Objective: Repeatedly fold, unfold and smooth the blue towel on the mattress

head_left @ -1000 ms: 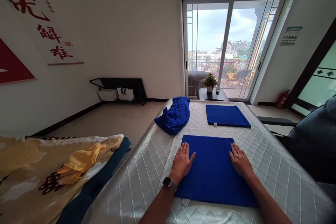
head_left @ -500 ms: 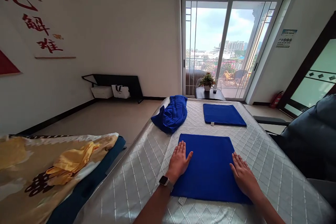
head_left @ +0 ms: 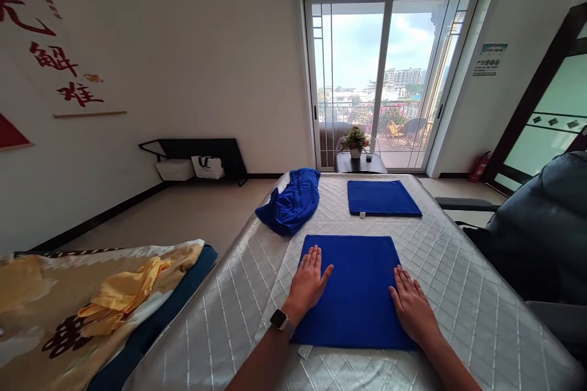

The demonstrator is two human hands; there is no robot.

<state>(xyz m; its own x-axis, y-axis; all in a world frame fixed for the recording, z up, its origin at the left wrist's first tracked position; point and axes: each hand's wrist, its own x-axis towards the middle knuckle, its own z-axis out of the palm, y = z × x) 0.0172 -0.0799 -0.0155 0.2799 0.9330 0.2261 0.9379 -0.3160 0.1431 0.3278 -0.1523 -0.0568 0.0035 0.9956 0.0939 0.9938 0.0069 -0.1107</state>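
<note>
A flat blue cloth (head_left: 355, 293), folded to a near square, lies on the silver quilted mattress (head_left: 229, 293), with a white label at its near left corner. My left hand (head_left: 309, 281) rests palm down on its left edge, fingers stretched out and thumb apart. On the right edge lies my right hand (head_left: 413, 302), also flat with its fingers extended. Beyond them sits a second folded blue cloth (head_left: 384, 198) with a small label. A crumpled blue cloth (head_left: 293, 201) is heaped at the far left of the mattress.
To the left, a patterned bed cover (head_left: 41, 293) carries a bunched yellow cloth (head_left: 126, 293). A dark padded chair (head_left: 541, 226) stands close on the right. Past the mattress's far end is a small table (head_left: 360, 164) with a potted plant (head_left: 355, 140), before sliding glass doors.
The camera view has shifted slightly, so the scene sits a little further left. Both hands stay flat on the folded cloth's edges; nothing is taken hold of or let go.
</note>
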